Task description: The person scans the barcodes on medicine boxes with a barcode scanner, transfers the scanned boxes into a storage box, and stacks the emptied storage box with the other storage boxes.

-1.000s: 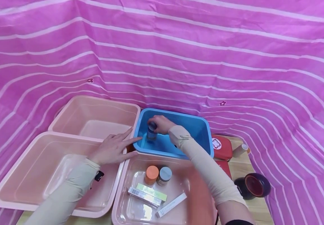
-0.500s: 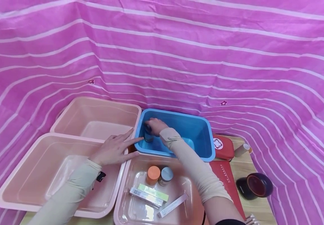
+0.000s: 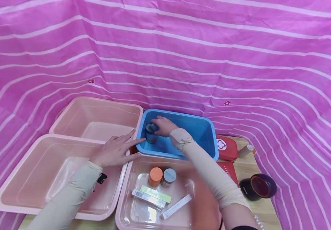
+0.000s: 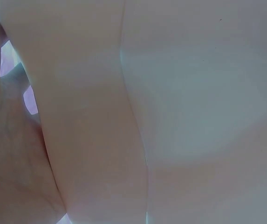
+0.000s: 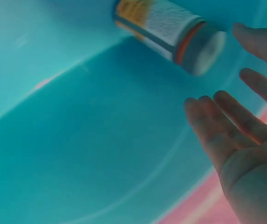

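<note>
A jar [image 3: 151, 135] with a dark lid stands in the left end of the blue bin [image 3: 192, 136]. In the right wrist view the jar [image 5: 170, 35] shows a white and yellow label and an orange band under its lid. My right hand [image 3: 164, 126] is just beside it inside the bin. That hand's fingers [image 5: 238, 112] are spread and apart from the jar in the wrist view. My left hand [image 3: 115, 150] lies with fingers spread across the rims where the bins meet. Its palm [image 4: 12, 154] shows along the pink bin's wall in the left wrist view.
Two pink bins [image 3: 24, 179] stand on the left. A third pink bin [image 3: 121, 198], nearest me, holds an orange-lidded jar [image 3: 155, 176], a grey-lidded jar [image 3: 169, 177] and slim boxes [image 3: 176, 207]. At right are a red case [image 3: 228, 149] and a dark cup [image 3: 258, 187].
My right hand carried the jar left to the end wall of the blue bin, let go of it and drew back slightly right. My left hand has stayed in place.
</note>
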Tool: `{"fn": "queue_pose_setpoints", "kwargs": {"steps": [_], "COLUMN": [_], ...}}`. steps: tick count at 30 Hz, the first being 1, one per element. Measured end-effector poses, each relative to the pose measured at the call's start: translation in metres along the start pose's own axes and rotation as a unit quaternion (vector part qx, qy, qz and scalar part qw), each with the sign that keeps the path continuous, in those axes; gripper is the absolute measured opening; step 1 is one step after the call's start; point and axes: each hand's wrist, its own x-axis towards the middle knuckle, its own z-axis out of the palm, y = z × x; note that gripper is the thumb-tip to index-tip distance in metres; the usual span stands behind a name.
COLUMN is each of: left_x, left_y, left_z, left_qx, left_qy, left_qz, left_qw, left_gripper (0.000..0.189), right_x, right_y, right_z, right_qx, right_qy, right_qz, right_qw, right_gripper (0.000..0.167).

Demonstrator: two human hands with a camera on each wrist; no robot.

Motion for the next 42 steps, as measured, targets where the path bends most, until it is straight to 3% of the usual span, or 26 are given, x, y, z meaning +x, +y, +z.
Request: {"fn": "queue_pose_setpoints", "kwargs": {"steps": [8,14,17,21,27,31,37,42], "left_x": [0.001,0.001,0.001,0.001,0.002,0.002,0.002,0.002], "left_y": [0.001,0.003,0.003,0.002,0.002,0.002,0.002,0.002], "left_z": [-0.002,-0.002,-0.003,-0.003,-0.002,-0.003,-0.003,-0.003], "left_qx": [0.003,-0.005,-0.007,-0.006,-0.007,-0.005,-0.009,-0.012], "left_qy": [-0.004,-0.005,-0.004,-0.007,-0.004,0.002,-0.008,-0.005], "left_qz": [-0.001,-0.006,-0.005,-0.007,-0.006,-0.006,-0.006,-0.005], "left_qw": [1.0,1.0,0.9999,0.9999,0.9999,1.0,0.9999,0.9999], "left_gripper": [0.068,0.068,0.068,0.068,0.069,0.07,0.07,0.07], "right_x": [-0.06,-0.11,-0.129,-0.148,-0.16,-0.16,-0.155,-0.15], "right_y": [-0.014,-0.029,-0.036,-0.043,-0.047,-0.047,-0.046,-0.051], "right_z": [-0.022,-0.028,-0.023,-0.012,0.01,0.031,0.063,0.078], "right_qx": [0.048,0.06,0.06,0.073,0.071,0.058,-0.031,-0.139], "right_qy": [0.047,0.08,0.077,0.054,0.039,0.001,-0.013,0.024], "right_qz": [-0.05,-0.118,-0.146,-0.152,-0.182,-0.18,-0.168,-0.191], "right_qw": [0.9965,0.988,0.9845,0.9842,0.98,0.9819,0.9852,0.9715], "right_gripper": [0.05,0.049,0.047,0.047,0.041,0.04,0.044,0.042]}}
